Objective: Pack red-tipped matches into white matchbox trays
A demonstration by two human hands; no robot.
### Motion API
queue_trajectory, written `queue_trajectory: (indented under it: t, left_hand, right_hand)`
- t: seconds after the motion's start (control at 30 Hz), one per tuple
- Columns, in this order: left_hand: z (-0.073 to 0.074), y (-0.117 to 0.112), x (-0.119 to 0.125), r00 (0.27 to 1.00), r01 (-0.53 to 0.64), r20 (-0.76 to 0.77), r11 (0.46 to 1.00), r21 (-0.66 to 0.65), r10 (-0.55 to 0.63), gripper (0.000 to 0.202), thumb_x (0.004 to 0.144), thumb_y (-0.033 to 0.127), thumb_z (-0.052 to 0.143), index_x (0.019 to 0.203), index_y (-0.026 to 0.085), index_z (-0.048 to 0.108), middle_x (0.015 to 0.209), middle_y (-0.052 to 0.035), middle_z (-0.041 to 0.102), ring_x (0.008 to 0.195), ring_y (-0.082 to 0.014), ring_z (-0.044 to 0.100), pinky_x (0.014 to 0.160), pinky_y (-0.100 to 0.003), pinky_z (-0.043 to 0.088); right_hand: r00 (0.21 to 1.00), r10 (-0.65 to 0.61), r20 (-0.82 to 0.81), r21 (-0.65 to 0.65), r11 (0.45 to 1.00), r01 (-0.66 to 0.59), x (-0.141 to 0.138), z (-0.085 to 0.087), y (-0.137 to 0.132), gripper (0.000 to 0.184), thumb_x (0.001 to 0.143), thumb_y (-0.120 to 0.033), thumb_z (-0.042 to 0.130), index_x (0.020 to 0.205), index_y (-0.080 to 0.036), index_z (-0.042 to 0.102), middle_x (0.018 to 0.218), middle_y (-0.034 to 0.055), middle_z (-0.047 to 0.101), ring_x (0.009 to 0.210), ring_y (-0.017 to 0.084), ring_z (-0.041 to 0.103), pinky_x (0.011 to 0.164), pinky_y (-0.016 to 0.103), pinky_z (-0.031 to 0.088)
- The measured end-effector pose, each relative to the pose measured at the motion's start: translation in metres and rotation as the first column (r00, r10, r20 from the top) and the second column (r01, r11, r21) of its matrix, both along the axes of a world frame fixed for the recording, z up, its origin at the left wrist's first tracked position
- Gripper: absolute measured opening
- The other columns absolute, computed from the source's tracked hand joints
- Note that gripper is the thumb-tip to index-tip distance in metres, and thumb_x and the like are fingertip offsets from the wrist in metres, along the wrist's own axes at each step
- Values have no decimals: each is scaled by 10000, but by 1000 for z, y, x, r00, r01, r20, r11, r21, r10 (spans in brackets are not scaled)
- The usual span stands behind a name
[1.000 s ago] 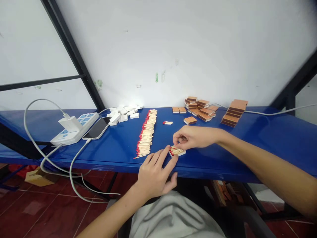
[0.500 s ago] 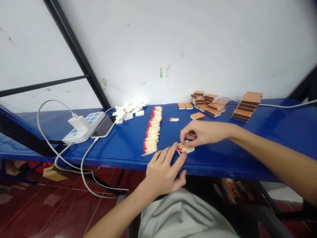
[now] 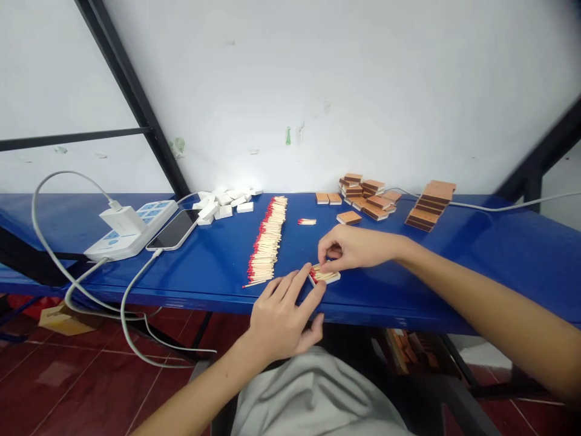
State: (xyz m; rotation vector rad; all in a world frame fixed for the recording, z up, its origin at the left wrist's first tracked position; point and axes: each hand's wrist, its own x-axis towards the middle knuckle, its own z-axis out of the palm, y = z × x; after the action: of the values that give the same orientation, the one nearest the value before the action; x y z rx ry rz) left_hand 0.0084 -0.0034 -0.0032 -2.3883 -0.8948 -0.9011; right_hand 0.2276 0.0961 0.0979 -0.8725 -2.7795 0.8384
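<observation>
A small white matchbox tray (image 3: 333, 278) filled with red-headed matches lies near the front edge of the blue table. My left hand (image 3: 284, 318) rests at its left and near sides, fingers stretched apart and fingertips against it. Over the tray, my right hand (image 3: 349, 247) has thumb and fingers pinched together on the matches inside; how many they grip is hidden. Left of the tray runs a long row of matches (image 3: 267, 242), heads to the left. A few loose matches (image 3: 307, 221) lie beyond my right hand.
White trays (image 3: 222, 203) are heaped at the back left. Brown matchboxes (image 3: 370, 197) are piled behind my right hand, with a leaning stack of brown covers (image 3: 430, 206) to the right. A phone (image 3: 173, 230), a power strip (image 3: 131, 230) and cables occupy the left side.
The whole view has shifted, so the table's things appear further left. Both hands stay at the tray, with only slight finger movement in my right hand.
</observation>
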Motion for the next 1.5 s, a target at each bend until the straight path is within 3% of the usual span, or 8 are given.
queue_trajectory:
  t: [0.27, 0.5, 0.77, 1.03, 1.13, 1.3, 1.5]
  left_hand:
    - [1, 0, 0, 1000, -1, 13, 1000, -6, 1, 480, 856, 333, 572, 1303, 161, 612, 1402, -187, 594, 1144, -310, 639, 901, -417, 524]
    - [1, 0, 1, 1000, -8, 10, 1000, -3, 8, 462, 839, 334, 574, 1267, 164, 614, 1425, -186, 577, 1143, -312, 647, 889, -414, 529]
    - [1, -2, 2, 998, -10, 58, 999, -46, 12, 337, 846, 326, 555, 1126, 144, 605, 1435, -153, 578, 1158, -298, 645, 893, -404, 530]
    - [5, -4, 2, 998, -10, 62, 995, -98, 16, 613, 860, 318, 536, 1398, 39, 445, 1396, -173, 608, 1203, -289, 623, 942, -392, 531]
    - [6, -4, 1, 999, -15, 42, 995, -98, 20, 575, 867, 328, 533, 1377, 65, 488, 1414, -167, 594, 1205, -297, 623, 940, -403, 530]
    - [6, -3, 2, 999, -20, 22, 993, -112, 23, 454, 884, 330, 523, 1279, 114, 582, 1466, -137, 551, 1205, -304, 618, 931, -416, 518]
    - [5, -3, 2, 1000, -21, 19, 995, -94, 23, 534, 886, 353, 530, 1340, 73, 552, 1449, -151, 566, 1212, -302, 607, 944, -415, 508]
  right_hand:
    - [1000, -2, -30, -126, 992, -2, -1, 4, -2, 304, 846, -434, 702, 852, -135, 754, 595, -22, 569, 529, 89, 465, 499, 211, 346]
    - [997, -42, -68, -113, 993, 34, -4, 3, -6, 297, 828, -425, 704, 740, -142, 681, 570, -35, 534, 522, 85, 446, 500, 216, 346]
    - [998, -51, -49, -94, 994, 46, -8, -1, -9, 190, 828, -342, 695, 807, -162, 638, 607, -47, 554, 531, 86, 481, 522, 213, 379]
    - [999, -43, -23, -137, 990, 40, -7, 0, -5, 244, 839, -401, 700, 834, -161, 656, 639, -35, 567, 569, 100, 497, 533, 228, 376]
    - [999, -41, -31, -166, 985, 35, -6, -1, -4, 298, 859, -456, 681, 853, -159, 663, 647, -31, 559, 578, 103, 485, 533, 233, 369]
    - [999, -19, -42, -182, 983, 11, -5, -1, -2, 263, 877, -420, 668, 872, -158, 657, 659, -33, 543, 597, 105, 470, 547, 233, 369]
    - [999, -13, -30, -200, 980, 7, -6, 0, -3, 258, 887, -417, 651, 930, -162, 656, 694, -25, 562, 621, 115, 489, 563, 242, 381]
